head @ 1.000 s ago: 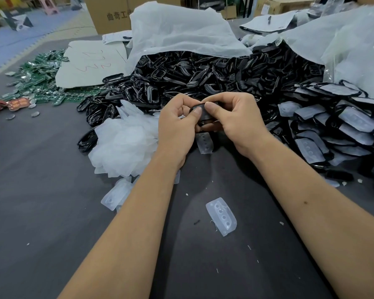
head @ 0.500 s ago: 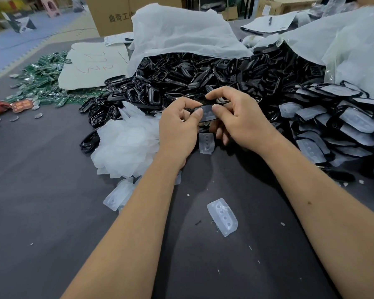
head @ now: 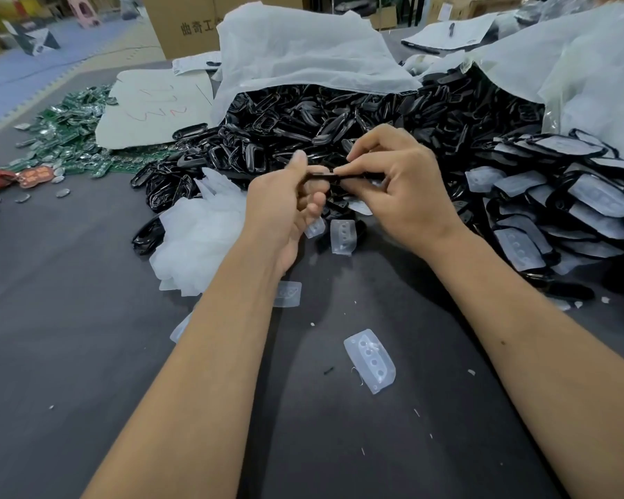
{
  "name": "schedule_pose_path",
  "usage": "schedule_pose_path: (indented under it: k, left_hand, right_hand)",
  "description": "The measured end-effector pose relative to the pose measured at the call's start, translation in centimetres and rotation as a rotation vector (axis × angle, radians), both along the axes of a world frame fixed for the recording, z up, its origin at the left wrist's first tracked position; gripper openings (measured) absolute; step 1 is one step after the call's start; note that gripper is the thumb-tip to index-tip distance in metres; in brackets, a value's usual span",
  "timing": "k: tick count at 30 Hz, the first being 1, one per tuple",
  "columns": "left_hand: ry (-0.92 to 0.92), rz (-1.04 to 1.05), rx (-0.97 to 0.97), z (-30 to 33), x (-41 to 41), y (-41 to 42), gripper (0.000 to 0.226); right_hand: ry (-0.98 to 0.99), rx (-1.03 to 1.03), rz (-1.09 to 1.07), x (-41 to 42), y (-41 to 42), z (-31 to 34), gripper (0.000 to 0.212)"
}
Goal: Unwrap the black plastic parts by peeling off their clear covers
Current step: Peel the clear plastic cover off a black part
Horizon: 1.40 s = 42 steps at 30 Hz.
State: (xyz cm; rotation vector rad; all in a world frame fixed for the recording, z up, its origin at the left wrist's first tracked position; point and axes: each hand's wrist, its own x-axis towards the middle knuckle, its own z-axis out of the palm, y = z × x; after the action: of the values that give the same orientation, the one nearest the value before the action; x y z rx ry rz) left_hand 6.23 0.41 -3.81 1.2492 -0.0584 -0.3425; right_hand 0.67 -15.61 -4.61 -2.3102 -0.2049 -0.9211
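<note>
Both hands are raised together above the dark grey table, at the near edge of the parts heap. The left hand has its thumb and forefinger closed on the left end of a black plastic part; the lower fingers are curled loosely beneath. The right hand pinches the same part from the right, thumb under and forefinger bent over the top, the remaining fingers curled. The part is seen edge-on as a thin, glossy black strip held level between the two grips. Whether a clear cover is on it cannot be told from this angle.

Behind the hands lies a large heap of unwrapped black parts: glossy oval frames with open centres, spilling from under a white fabric-like sack. To the person's right, a pile of covered parts shows black shells faced with frosted, translucent film. Peeled clear covers lie on the table, each a soft rounded rectangle moulded with a row of small round dimples; one lies alone between the forearms, two more just below the hands. A crumpled mound of frosted plastic sits beside the left wrist.

To the far left are green circuit boards and a pale cardboard sheet with red scribble, not legible. A brown carton behind carries printed Chinese characters, partly hidden by the sack.
</note>
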Motion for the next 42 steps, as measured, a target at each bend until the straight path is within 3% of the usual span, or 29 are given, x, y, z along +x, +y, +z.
schedule_pose_path:
  k: [5, 10, 20, 31, 39, 42]
  left_hand:
    - [-0.118, -0.009, -0.041, -0.5, -0.7, -0.4, 0.017]
    - [-0.143, -0.022, 0.001, -0.6, -0.8, -0.4, 0.013]
    - [-0.127, -0.029, 0.026, -0.6, -0.9, -0.5, 0.022]
    - [-0.150, -0.059, 0.035, -0.9, -0.9, -0.5, 0.023]
    - [-0.338, -0.001, 0.093, -0.6, -1.6, -1.1, 0.015]
    - [-0.418, 0.002, 0.116, 0.0, -2.3, -2.0, 0.009]
  right_hand:
    - [0.280, 0.804, 0.109, 0.0, 1.2, 0.5, 0.010]
    - [0.511, 1.044, 0.252, -0.3, -0.1, 1.2, 0.009]
    - [0.518, 1.152, 0.362, -0.3, 0.1, 0.6, 0.020]
    - [0.439, 1.106, 0.368, -0.6, -0.2, 0.7, 0.026]
    - [0.418, 0.997, 0.309, -1.8, -0.2, 2.8, 0.019]
    - [0.308, 0.685, 0.217, -3.1, -1.4, 4.2, 0.022]
